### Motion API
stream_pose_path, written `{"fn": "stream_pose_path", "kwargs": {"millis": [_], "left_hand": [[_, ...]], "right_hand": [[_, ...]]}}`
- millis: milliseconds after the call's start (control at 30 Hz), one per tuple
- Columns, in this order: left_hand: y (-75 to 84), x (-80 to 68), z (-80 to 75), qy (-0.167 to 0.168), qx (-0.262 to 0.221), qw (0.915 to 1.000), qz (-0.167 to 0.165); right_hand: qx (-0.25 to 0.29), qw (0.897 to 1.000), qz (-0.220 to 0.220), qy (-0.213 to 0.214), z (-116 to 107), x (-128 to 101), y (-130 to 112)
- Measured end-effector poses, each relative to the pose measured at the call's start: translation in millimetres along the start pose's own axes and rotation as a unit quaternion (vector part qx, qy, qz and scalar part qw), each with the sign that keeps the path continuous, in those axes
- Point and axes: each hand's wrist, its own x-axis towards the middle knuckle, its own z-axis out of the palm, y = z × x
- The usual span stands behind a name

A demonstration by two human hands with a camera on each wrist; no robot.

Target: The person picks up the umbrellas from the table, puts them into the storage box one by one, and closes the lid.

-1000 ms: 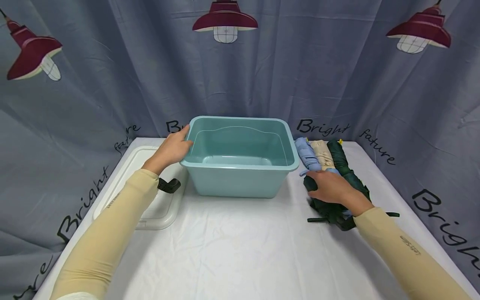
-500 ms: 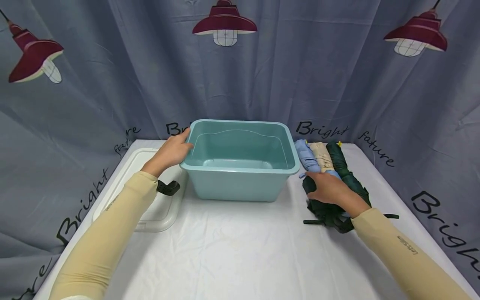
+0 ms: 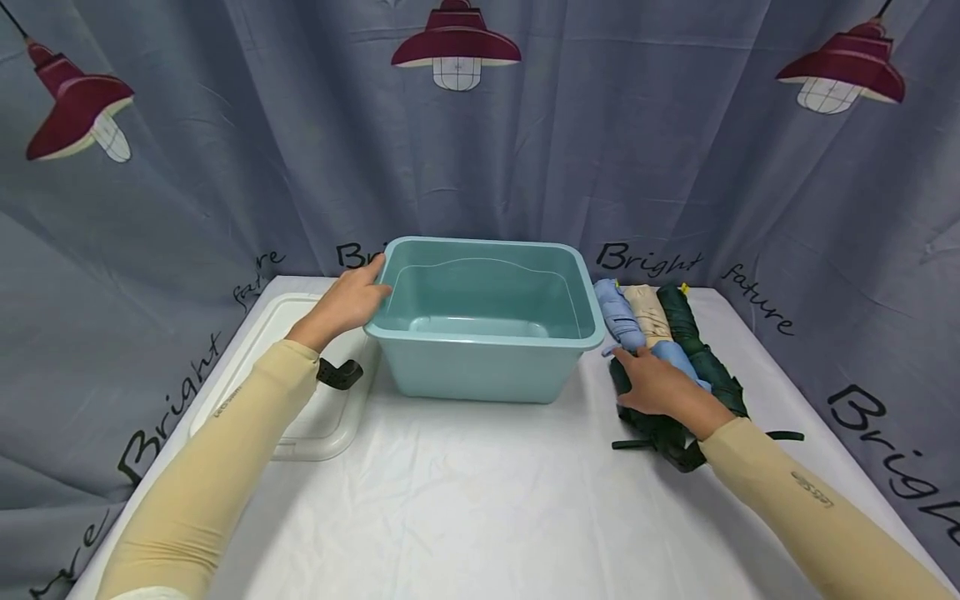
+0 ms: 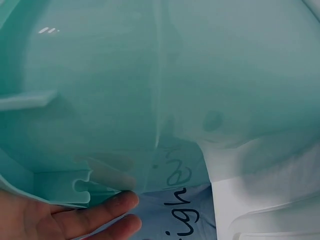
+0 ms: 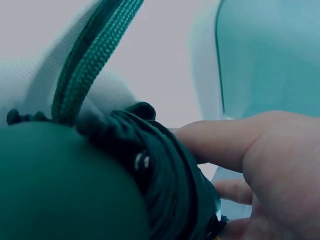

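Observation:
A teal plastic tub (image 3: 480, 367) stands at the back middle of the white-covered table. My left hand (image 3: 347, 302) grips its left rim, thumb on top; in the left wrist view the fingers (image 4: 95, 215) curl under the tub's rim (image 4: 60, 187). Right of the tub lie folded umbrellas: blue (image 3: 618, 312), beige (image 3: 648, 315) and dark green (image 3: 681, 321). My right hand (image 3: 656, 387) is wrapped round a nearer dark green umbrella (image 3: 660, 429). In the right wrist view its fingers (image 5: 225, 142) curl over the green fabric (image 5: 100, 190) and its cord (image 5: 95, 55).
A clear plastic lid (image 3: 300, 437) with a black clip (image 3: 339, 372) lies left of the tub, under my left forearm. A grey curtain printed with red lamps hangs close behind the table. The table's right edge (image 3: 847, 450) runs just beyond the umbrellas.
My right hand has shifted slightly on the near green umbrella, uncovering more of the blue one beside it. The left hand stays on the tub's rim.

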Motion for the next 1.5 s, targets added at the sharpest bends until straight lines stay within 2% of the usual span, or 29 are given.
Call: {"fn": "stream_pose_path", "kwargs": {"millis": [133, 333, 767, 1000, 1267, 1500], "left_hand": [[-0.1, -0.3, -0.4, -0.003, 0.002, 1.0000, -0.007], [-0.6, -1.0, 4.1, 0.011, 0.019, 0.9997, -0.014], [3.9, 0.2, 4.0, 0.022, 0.107, 0.9938, -0.018], [3.5, -1.3, 2.9, 0.019, 0.127, 0.9914, -0.025], [4.6, -2.2, 1.5, 0.017, 0.124, 0.9917, -0.029], [6.1, -1.9, 2.3, 0.009, 0.123, 0.9915, -0.041]], "right_hand": [[0.004, 1.000, 0.000, -0.003, -0.3, 0.7, -0.8], [0.016, 1.000, 0.011, 0.001, 0.3, 3.1, 2.1], [0.041, 0.999, 0.029, 0.009, -6.9, 1.5, 4.6], [0.060, 0.998, 0.006, 0.018, -26.8, 1.5, 1.1], [0.071, 0.997, -0.010, 0.028, -56.3, -0.8, -1.8], [0.082, 0.995, -0.033, 0.046, -71.8, -1.2, -1.5]]}}
